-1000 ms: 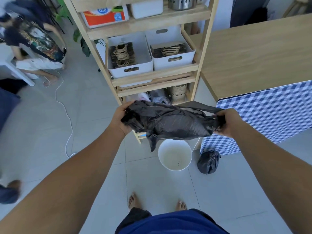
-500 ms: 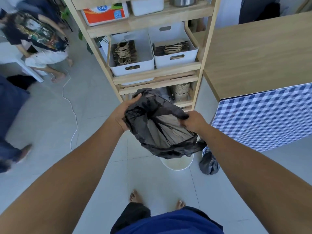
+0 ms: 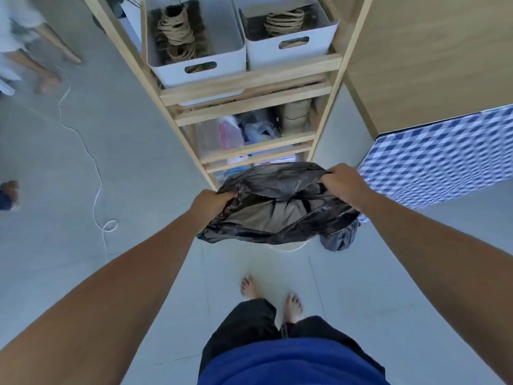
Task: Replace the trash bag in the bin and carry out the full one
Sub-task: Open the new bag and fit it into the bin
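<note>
Trash bag (image 3: 280, 207): black, mouth spread open, held above the white bin (image 3: 288, 247)
Left hand (image 3: 208, 202): grip closed on the bag's left rim
Right hand (image 3: 342, 183): grip closed on the right rim
Full bag (image 3: 340, 237): on the floor just beside the bin

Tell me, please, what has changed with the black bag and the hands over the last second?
Both hands, left hand and right hand, kept hold of the black bag, pulled its mouth open and lowered it over the white bin, now mostly hidden. The tied full bag stayed on the floor beside it.

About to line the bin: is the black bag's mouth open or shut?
Open: left hand and right hand hold the black bag apart, its inside showing.
</note>
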Demonstrator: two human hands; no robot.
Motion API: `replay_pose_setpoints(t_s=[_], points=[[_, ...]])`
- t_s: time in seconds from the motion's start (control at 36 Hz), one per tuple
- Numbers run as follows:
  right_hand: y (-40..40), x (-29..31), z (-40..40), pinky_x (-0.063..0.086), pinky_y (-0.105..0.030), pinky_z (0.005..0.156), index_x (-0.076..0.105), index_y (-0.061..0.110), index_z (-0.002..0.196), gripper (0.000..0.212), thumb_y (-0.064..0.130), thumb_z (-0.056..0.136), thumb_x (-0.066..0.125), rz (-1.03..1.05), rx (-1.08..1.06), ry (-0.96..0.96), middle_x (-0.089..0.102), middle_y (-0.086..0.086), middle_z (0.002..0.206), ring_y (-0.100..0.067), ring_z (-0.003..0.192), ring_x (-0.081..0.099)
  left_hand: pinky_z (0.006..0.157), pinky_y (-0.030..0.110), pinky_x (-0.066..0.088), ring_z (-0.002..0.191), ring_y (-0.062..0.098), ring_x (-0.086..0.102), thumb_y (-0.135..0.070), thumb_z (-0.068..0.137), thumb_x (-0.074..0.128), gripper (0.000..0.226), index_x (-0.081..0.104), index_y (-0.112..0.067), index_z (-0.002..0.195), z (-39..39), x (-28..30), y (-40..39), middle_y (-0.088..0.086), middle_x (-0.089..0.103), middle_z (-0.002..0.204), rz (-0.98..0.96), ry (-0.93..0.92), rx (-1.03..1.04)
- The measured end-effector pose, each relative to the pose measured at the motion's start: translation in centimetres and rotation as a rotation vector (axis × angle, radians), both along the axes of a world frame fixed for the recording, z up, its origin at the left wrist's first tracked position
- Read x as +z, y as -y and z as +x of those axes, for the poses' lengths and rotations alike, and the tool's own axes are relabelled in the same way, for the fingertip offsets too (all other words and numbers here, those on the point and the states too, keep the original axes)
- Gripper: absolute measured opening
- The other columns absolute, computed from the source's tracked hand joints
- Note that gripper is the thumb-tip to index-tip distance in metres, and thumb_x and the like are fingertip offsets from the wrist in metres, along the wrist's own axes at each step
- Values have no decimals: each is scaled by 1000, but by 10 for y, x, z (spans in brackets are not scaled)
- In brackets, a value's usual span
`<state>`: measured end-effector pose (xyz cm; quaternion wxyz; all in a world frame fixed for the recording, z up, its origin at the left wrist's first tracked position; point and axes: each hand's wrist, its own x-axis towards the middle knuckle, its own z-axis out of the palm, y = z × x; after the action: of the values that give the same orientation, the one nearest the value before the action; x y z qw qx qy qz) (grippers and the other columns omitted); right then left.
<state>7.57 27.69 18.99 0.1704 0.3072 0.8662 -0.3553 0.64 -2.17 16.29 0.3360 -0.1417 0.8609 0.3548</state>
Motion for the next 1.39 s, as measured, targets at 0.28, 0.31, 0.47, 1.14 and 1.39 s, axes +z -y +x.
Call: replay_pose_setpoints(t_s=[0.28, 0.31, 0.47, 1.14, 1.39], points=[[-22, -142, -16, 39, -35, 70, 52, -1, 83, 15, 10, 87, 44, 14, -47, 218, 37, -7, 69, -32, 86, 55, 49, 30, 32, 51, 24, 51, -74, 73, 55, 62, 49, -13, 62, -28, -153, -55, 5, 51, 55, -27, 88, -12], [-25, -163, -20, 38, -35, 70, 53, -4, 86, 15, 7, 88, 43, 7, -54, 241, 35, -7, 70, -34, 88, 56, 48, 30, 31, 49, 24, 48, -72, 75, 54, 61, 47, -13, 62, -30, -170, -57, 5, 48, 53, -40, 92, -19], [-42, -291, -53, 37, -35, 71, 54, 8, 82, 32, 32, 94, 36, 122, 89, 277, 45, -3, 66, -29, 79, 49, 49, 29, 33, 57, 22, 53, -59, 86, 49, 54, 59, -10, 67, -50, -286, -64, 7, 53, 60, -121, 102, -86], [-84, -566, -85, 26, -31, 59, 42, 14, 81, 30, 39, 97, 35, 297, 140, -283, 48, -6, 66, -29, 62, 44, 43, 29, 33, 46, 23, 53, -78, 80, 39, 75, 48, -12, 48, -101, -548, -104, 7, 55, 49, -234, -364, -11], [-112, -573, -125, 29, -31, 53, 56, 5, 62, 41, 33, 90, 45, 318, 114, 129, 50, -11, 60, -33, 63, 50, 51, 29, 35, 54, 23, 50, -70, 84, 51, 63, 47, -11, 62, -134, -573, -120, 7, 52, 61, -388, 17, -122]])
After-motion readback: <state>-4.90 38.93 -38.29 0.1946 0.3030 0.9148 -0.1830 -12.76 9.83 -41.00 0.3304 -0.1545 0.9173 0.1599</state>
